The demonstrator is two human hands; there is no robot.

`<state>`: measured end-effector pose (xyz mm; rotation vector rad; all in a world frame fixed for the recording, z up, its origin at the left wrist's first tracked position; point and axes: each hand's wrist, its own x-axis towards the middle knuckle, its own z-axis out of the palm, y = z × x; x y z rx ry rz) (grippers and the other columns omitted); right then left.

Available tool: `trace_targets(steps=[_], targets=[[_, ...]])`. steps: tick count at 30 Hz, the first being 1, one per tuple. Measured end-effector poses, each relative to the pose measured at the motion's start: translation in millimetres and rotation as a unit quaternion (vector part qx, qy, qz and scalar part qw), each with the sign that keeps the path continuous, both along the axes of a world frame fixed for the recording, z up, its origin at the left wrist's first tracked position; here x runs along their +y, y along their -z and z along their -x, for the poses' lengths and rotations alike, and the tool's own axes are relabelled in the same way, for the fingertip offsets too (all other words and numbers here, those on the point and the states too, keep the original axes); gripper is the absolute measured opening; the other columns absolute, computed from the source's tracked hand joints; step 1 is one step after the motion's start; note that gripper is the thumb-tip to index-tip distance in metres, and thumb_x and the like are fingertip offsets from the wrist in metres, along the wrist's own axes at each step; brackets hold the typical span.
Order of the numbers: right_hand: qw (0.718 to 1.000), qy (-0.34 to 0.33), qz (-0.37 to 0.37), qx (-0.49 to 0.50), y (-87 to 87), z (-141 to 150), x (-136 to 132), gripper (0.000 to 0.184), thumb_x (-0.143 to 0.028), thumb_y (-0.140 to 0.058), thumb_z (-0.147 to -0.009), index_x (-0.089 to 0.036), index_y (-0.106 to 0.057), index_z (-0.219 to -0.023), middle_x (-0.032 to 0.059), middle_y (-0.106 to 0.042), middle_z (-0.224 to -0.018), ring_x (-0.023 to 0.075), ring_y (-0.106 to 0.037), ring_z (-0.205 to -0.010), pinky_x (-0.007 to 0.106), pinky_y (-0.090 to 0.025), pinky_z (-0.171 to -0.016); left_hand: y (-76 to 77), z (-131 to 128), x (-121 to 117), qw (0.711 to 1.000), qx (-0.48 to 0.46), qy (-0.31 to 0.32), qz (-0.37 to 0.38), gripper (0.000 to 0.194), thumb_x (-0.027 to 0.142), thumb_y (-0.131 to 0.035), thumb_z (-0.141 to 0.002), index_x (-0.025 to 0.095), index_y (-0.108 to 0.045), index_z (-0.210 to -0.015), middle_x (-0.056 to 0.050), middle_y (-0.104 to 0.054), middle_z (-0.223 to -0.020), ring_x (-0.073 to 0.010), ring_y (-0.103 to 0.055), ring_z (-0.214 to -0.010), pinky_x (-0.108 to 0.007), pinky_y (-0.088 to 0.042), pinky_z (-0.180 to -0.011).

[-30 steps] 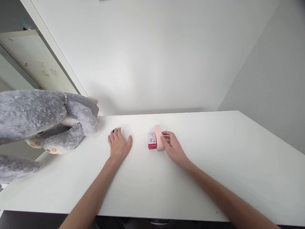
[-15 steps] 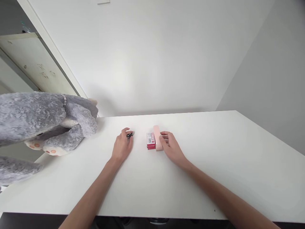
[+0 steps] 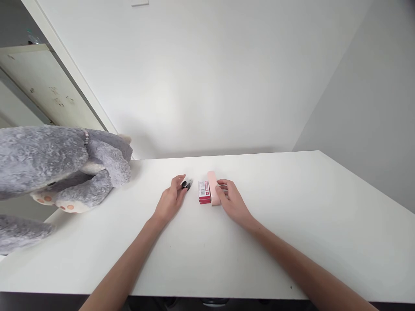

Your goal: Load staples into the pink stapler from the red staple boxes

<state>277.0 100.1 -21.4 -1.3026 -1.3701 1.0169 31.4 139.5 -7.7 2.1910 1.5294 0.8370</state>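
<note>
My left hand (image 3: pixel 171 198) rests on the table, its thumb and fingers closed on a small black item with a clear end (image 3: pixel 187 184). What kind of item it is, I cannot tell. To its right lie small red and white boxes (image 3: pixel 204 191), stacked, with a barcode on the top one. Touching their right side is a long pink object that looks like a stapler (image 3: pixel 212 186). My right hand (image 3: pixel 231 201) grips the pink stapler from the right, thumb on its near part and fingers curled behind; part of it is hidden by the hand.
A large grey plush toy (image 3: pixel 65 160) leans over the left end of the white table (image 3: pixel 207 259). Behind the table stands a white wall (image 3: pixel 210 77). A pale cabinet (image 3: pixel 55 86) shows at the back left.
My left hand has slid right toward the boxes, carrying the small black item, first mostly hidden under its fingers and now in plain view. My right hand stays on the pink stapler.
</note>
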Motion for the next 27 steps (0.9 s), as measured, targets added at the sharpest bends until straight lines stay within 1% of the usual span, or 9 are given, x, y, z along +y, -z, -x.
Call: trace_targets(steps=[3, 6, 10, 14, 17, 23, 27], targets=[[1.000, -0.001, -0.003, -0.003, 1.2, 0.7, 0.3, 0.041, -0.051, -0.045, -0.101, -0.024, -0.052, -0.131, 0.0124, -0.054, -0.143, 0.0251, -0.062, -0.123, 0.042, -0.054, -0.100, 3.6, -5.4, 5.4, 1.000, -0.014, -0.006, 0.005, 0.044, 0.039, -0.047, -0.102, 0.032, -0.035, -0.144, -0.008, -0.057, -0.153, -0.0248, -0.068, -0.123, -0.041, -0.054, -0.100], [1.000, -0.001, -0.006, -0.003, 1.7, 1.3, 0.7, 0.042, -0.051, -0.045, -0.101, -0.023, -0.052, -0.131, 0.0126, -0.055, -0.142, 0.0252, -0.062, -0.122, 0.042, -0.053, -0.100, 6.3, -14.3, 12.7, 1.000, -0.022, 0.013, 0.013, 0.043, 0.039, -0.047, -0.102, 0.031, -0.036, -0.143, -0.008, -0.063, -0.146, -0.0252, -0.068, -0.123, -0.042, -0.053, -0.100], [1.000, 0.001, -0.009, -0.002, 2.3, 1.6, 1.6, 0.041, -0.051, -0.046, -0.101, -0.023, -0.051, -0.130, 0.0129, -0.055, -0.141, 0.0252, -0.062, -0.121, 0.043, -0.054, -0.099, 5.4, -24.0, 19.6, 0.999, -0.035, 0.025, 0.016, 0.042, 0.039, -0.045, -0.102, 0.032, -0.035, -0.142, -0.005, -0.070, -0.136, -0.0250, -0.072, -0.114, -0.043, -0.053, -0.098], [1.000, 0.000, -0.009, 0.001, 3.1, 2.3, 1.5, 0.040, -0.051, -0.046, -0.101, -0.024, -0.052, -0.129, 0.0125, -0.056, -0.141, 0.0251, -0.063, -0.122, 0.042, -0.056, -0.096, 1.9, -25.2, 18.7, 0.997, -0.030, 0.068, 0.034, 0.038, 0.036, -0.038, -0.104, 0.031, -0.034, -0.141, -0.006, -0.068, -0.140, -0.0248, -0.072, -0.108, -0.043, -0.053, -0.094], [1.000, 0.003, -0.009, 0.000, 3.9, 2.8, 1.2, 0.041, -0.052, -0.046, -0.101, -0.024, -0.051, -0.129, 0.0125, -0.055, -0.141, 0.0251, -0.062, -0.122, 0.042, -0.056, -0.097, 1.9, -22.7, 17.5, 0.995, -0.038, 0.073, 0.052, 0.042, 0.029, -0.037, -0.101, 0.032, -0.033, -0.143, -0.006, -0.067, -0.141, -0.0245, -0.072, -0.105, -0.042, -0.054, -0.092], [1.000, 0.009, -0.017, -0.013, 3.8, 4.0, 0.8, 0.041, -0.053, -0.046, -0.101, -0.024, -0.052, -0.129, 0.0125, -0.057, -0.140, 0.0256, -0.062, -0.123, 0.042, -0.055, -0.098, 6.3, -19.5, 20.2, 0.993, -0.049, 0.096, 0.052, 0.060, 0.012, -0.038, -0.088, 0.031, -0.037, -0.146, -0.005, -0.069, -0.138, -0.0243, -0.068, -0.121, -0.043, -0.052, -0.101], [1.000, 0.011, -0.007, -0.014, 3.0, 2.4, -0.8, 0.042, -0.054, -0.045, -0.101, -0.024, -0.051, -0.130, 0.0130, -0.055, -0.142, 0.0259, -0.061, -0.124, 0.042, -0.056, -0.097, 5.8, -18.2, 20.1, 0.992, -0.061, 0.098, 0.051, 0.064, 0.008, -0.038, -0.084, 0.030, -0.039, -0.144, -0.004, -0.070, -0.136, -0.0227, -0.062, -0.131, -0.044, -0.049, -0.107]])
